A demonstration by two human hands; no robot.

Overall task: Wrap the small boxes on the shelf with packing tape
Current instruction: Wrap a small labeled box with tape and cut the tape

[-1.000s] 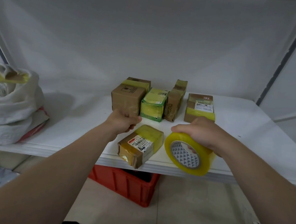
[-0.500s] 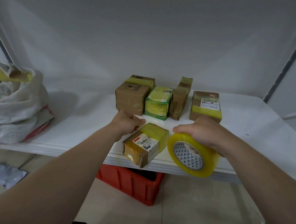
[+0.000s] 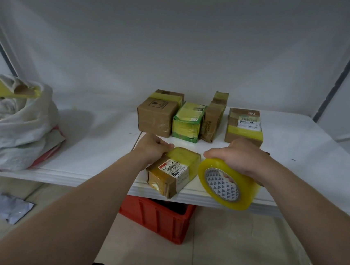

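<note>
Box (image 3: 173, 171) at shelf (image 3: 296, 154) front edge partly taped, left grip (image 3: 152, 149) curled on its far corner, right grip (image 3: 239, 157) clamped round tape roll (image 3: 226, 184); four boxes (image 3: 189, 122) behind look taped, likely nearly done.

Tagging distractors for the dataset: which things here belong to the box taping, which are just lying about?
Job: tape roll, gripped by right hand; front box, held by left hand; back row of boxes; shelf.
Lying about: white sack; red crate; grey mailer on floor.
</note>
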